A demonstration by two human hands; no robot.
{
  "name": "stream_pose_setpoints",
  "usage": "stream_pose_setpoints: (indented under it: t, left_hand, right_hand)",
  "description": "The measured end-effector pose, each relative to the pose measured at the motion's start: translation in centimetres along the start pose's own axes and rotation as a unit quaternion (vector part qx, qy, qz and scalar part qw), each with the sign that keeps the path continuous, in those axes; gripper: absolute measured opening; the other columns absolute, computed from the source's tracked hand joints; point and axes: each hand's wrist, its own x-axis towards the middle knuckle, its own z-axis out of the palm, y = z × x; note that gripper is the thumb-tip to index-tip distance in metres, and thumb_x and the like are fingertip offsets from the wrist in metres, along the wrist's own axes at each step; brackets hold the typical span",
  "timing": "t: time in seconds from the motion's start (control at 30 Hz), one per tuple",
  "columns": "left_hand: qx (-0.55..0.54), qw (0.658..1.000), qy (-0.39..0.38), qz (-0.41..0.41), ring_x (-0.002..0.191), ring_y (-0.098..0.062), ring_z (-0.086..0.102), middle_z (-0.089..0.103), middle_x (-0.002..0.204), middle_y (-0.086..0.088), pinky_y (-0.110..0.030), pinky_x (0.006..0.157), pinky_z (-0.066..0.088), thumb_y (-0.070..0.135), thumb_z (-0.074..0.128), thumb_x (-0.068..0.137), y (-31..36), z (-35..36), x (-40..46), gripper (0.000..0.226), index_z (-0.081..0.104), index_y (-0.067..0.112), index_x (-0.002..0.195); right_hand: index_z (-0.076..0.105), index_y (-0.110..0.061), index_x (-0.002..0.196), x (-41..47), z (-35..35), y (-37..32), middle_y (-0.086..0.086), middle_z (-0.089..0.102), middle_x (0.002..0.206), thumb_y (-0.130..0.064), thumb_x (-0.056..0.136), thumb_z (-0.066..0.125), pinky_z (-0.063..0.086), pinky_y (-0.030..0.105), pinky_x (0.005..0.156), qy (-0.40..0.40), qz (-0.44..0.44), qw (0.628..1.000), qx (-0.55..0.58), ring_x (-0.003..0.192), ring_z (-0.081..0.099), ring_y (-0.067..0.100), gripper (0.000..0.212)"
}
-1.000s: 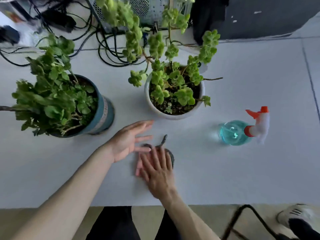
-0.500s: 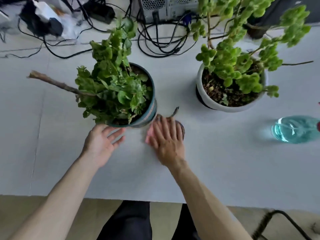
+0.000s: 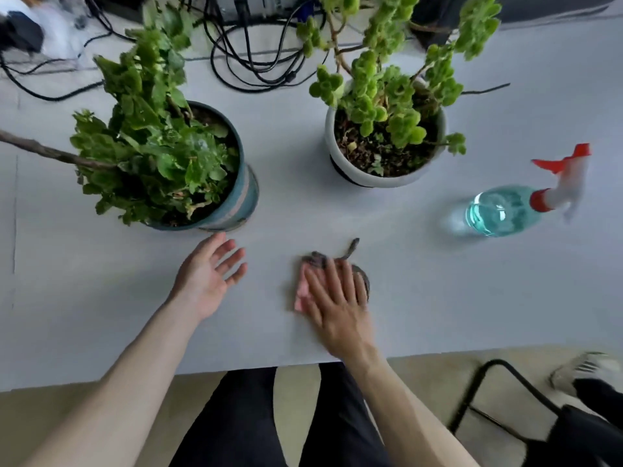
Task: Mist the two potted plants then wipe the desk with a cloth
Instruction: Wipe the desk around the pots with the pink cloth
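My right hand (image 3: 337,299) lies flat, fingers spread, pressing a small pink and grey cloth (image 3: 302,288) onto the white desk (image 3: 455,298); most of the cloth is hidden beneath it. My left hand (image 3: 207,276) hovers open to the left, holding nothing, just in front of the teal pot (image 3: 241,200) with its leafy plant (image 3: 151,153). The white pot (image 3: 377,178) with a light-green plant (image 3: 387,92) stands behind the cloth. A teal spray bottle (image 3: 502,210) with a red and white trigger head stands at the right.
Black cables (image 3: 249,59) and computer gear lie at the desk's back edge. A bare branch (image 3: 43,150) sticks out left from the teal pot. A black chair frame (image 3: 485,396) and another person's shoe (image 3: 583,370) are below the front right edge.
My right hand has slid the cloth rightwards, away from the teal pot and toward the front middle. My left hand has stayed near the teal pot. The view swung back right, showing the whole spray bottle.
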Motion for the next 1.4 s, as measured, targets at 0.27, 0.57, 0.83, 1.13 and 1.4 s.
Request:
stream_pose_setpoints:
  t: [0.27,0.57,0.83,1.13,1.4]
  left_hand:
    - [-0.05,0.998,0.022,-0.022,0.092,-0.018,0.063,0.064,0.094,0.001,-0.032,0.073,0.051,0.025,0.052,0.092,-2.7,3.3,-0.7,0.01,0.061,0.021,0.094]
    - [-0.206,0.97,0.079,0.104,0.063,-0.017,0.057,0.058,0.068,0.001,-0.025,0.065,0.043,0.024,0.046,0.083,0.2,4.5,-2.3,0.014,0.052,0.017,0.072]
    - [-0.118,0.965,0.113,0.204,0.072,-0.013,0.052,0.053,0.081,0.005,-0.026,0.066,0.047,0.031,0.049,0.087,4.1,0.1,-3.7,0.012,0.054,0.021,0.083]
    - [-0.024,0.978,0.011,0.206,0.089,-0.018,0.055,0.056,0.104,-0.011,-0.052,0.075,0.058,0.002,0.051,0.094,6.6,-3.4,-3.4,0.017,0.054,0.015,0.082]
    - [-0.007,0.978,-0.05,0.202,0.089,-0.017,0.069,0.064,0.105,-0.012,-0.055,0.082,0.055,0.005,0.051,0.095,8.3,-6.1,-3.0,0.012,0.055,0.012,0.087]
  right_hand:
    - [0.019,-0.029,0.158,0.0,-3.0,15.6,0.013,0.007,0.167,-0.056,0.1,0.007,-0.001,0.053,0.121,0.026,0.26,0.965,0.015,0.152,-0.001,0.039,0.065]
    - [0.04,-0.034,0.15,-5.1,-0.9,11.4,0.003,0.031,0.161,-0.056,0.099,0.037,0.01,0.042,0.122,-0.005,0.004,1.0,0.031,0.147,0.03,0.032,0.056]
    - [0.004,-0.033,0.154,-2.4,-2.0,10.5,0.013,0.007,0.167,-0.055,0.096,0.014,-0.002,0.052,0.122,0.018,0.332,0.94,0.08,0.152,0.001,0.039,0.063]
    - [0.004,-0.034,0.158,4.1,-0.4,1.6,0.005,-0.005,0.168,-0.056,0.095,0.008,-0.01,0.047,0.122,0.003,0.31,0.948,0.065,0.153,-0.011,0.031,0.067]
    - [-0.002,-0.039,0.157,6.1,-0.6,-2.0,0.002,-0.01,0.168,-0.058,0.095,0.009,-0.014,0.043,0.121,-0.033,0.314,0.946,0.074,0.153,-0.016,0.025,0.065]
